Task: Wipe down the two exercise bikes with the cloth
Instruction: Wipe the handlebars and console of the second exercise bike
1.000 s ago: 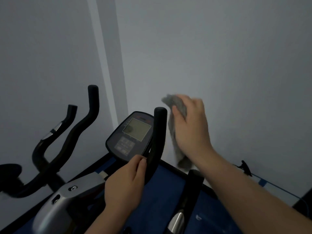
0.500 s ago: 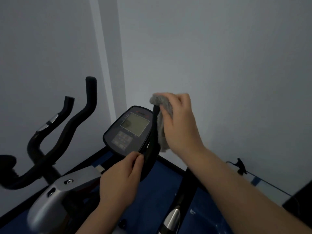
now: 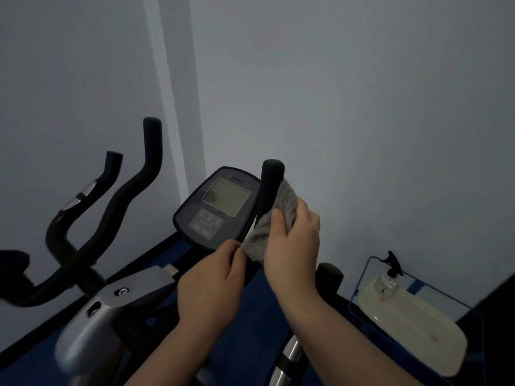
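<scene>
My right hand [image 3: 292, 246] grips a grey cloth [image 3: 274, 221] wrapped round the black upright handlebar [image 3: 271, 185] of the near exercise bike, just below its rounded tip. Lower on the same bar, my left hand [image 3: 211, 285] holds on with curled fingers. The bike's console [image 3: 220, 207], with a grey screen and a keypad, sits just left of the bar. A second bike stands at the left, showing black curved handlebars [image 3: 122, 201] and a silver frame [image 3: 111, 307].
Grey walls stand close behind both bikes. A blue mat [image 3: 250, 324] covers the floor under them. At the lower right lies a cream tray-like object [image 3: 412, 324] inside a thin blue wire frame, next to another black bar end [image 3: 330, 274].
My right hand slid the cloth from the top of the handlebar down toward my left hand. The view shifted and the cream object came into sight at the right.
</scene>
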`<state>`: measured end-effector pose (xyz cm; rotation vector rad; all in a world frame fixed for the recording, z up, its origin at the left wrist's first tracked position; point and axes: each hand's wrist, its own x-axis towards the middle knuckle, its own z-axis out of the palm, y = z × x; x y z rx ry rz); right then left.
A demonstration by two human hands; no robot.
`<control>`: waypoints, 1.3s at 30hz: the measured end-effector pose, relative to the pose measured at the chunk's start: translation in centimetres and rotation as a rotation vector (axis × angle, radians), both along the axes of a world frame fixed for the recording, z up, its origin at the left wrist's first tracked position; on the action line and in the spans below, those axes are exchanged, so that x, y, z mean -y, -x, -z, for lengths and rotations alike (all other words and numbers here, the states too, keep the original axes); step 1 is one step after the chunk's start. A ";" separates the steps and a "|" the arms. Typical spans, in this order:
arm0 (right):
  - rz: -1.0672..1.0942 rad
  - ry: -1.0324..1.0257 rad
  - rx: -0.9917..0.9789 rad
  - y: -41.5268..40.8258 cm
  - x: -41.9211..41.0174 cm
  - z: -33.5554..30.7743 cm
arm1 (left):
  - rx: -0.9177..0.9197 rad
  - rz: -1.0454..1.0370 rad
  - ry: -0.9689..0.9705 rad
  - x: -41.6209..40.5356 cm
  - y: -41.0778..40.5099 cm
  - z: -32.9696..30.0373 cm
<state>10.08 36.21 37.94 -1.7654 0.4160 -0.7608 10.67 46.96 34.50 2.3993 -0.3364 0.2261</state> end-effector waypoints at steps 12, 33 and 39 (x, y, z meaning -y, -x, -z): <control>-0.128 1.417 -0.251 -0.2 0.6 -3.4 | -0.135 0.229 0.063 -5.7 0.9 0.4; -0.228 1.047 -0.228 3.5 -3.6 0.7 | -0.236 -0.155 0.238 -12.9 6.7 1.9; -0.632 0.955 -0.214 6.2 -10.6 4.1 | -0.296 -0.347 0.374 -13.8 8.8 3.0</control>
